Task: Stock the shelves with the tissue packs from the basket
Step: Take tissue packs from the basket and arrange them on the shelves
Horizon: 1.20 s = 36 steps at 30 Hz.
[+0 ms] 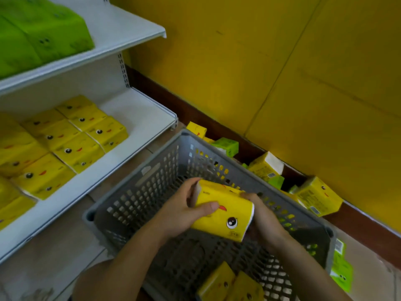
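Observation:
I hold a yellow tissue pack (225,213) with a cartoon face above the grey plastic basket (138,192). My left hand (184,211) grips its left end, thumb across the front. My right hand (262,216) holds its right end from behind. Two more yellow packs (230,287) lie in the basket's near corner. The lower white shelf (138,118) carries several yellow packs (71,140) on its left part. The upper shelf (121,25) holds green packs (41,31).
Yellow packs (316,196) and green packs (226,145) lie loose on the floor between the basket and the yellow wall (282,72). Another green pack (341,272) sits right of the basket. Bare shelf surface shows at the right end of both shelves.

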Available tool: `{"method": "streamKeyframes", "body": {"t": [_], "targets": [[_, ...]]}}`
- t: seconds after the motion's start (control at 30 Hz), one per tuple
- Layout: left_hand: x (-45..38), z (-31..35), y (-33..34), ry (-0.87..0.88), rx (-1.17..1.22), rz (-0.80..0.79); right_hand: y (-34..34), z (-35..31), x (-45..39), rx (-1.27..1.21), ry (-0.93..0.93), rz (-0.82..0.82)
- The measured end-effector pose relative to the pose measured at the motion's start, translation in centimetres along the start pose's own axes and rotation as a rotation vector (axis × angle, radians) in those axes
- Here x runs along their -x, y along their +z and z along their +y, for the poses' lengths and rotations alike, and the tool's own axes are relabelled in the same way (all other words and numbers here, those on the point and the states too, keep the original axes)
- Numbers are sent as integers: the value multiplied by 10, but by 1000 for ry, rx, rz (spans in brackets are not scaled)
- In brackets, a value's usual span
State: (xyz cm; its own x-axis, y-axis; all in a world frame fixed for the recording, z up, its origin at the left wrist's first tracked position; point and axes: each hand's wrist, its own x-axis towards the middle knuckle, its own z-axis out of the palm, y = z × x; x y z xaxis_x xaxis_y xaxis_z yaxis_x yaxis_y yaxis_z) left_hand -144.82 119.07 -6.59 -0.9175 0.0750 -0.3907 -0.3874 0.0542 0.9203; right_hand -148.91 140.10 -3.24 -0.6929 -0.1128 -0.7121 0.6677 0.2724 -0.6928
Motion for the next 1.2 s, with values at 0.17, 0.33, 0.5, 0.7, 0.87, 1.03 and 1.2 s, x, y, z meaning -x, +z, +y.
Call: {"method": "streamKeyframes", "body": {"t": [0.17,0.33,0.5,0.7,0.87,1.03,1.2], "targets": [[18,29,-27,41,0,190,34,-22,-5,-39,-132,-129],[33,32,-67,-30,55,375,80,-51,0,-28,-434,-207],[57,35,-103,-104,467,479,144,-68,-7,-100,-467,-50],[73,37,-183,-73,509,940,231,-87,-15,157,-394,-328],[90,31,-263,-107,175,854,309,-124,-44,248,-448,-502],[85,13,-324,-64,-83,818,384,-124,-85,125,-380,-577],[83,-38,-366,-235,-752,904,443,-99,-122,137,-370,-311]]}}
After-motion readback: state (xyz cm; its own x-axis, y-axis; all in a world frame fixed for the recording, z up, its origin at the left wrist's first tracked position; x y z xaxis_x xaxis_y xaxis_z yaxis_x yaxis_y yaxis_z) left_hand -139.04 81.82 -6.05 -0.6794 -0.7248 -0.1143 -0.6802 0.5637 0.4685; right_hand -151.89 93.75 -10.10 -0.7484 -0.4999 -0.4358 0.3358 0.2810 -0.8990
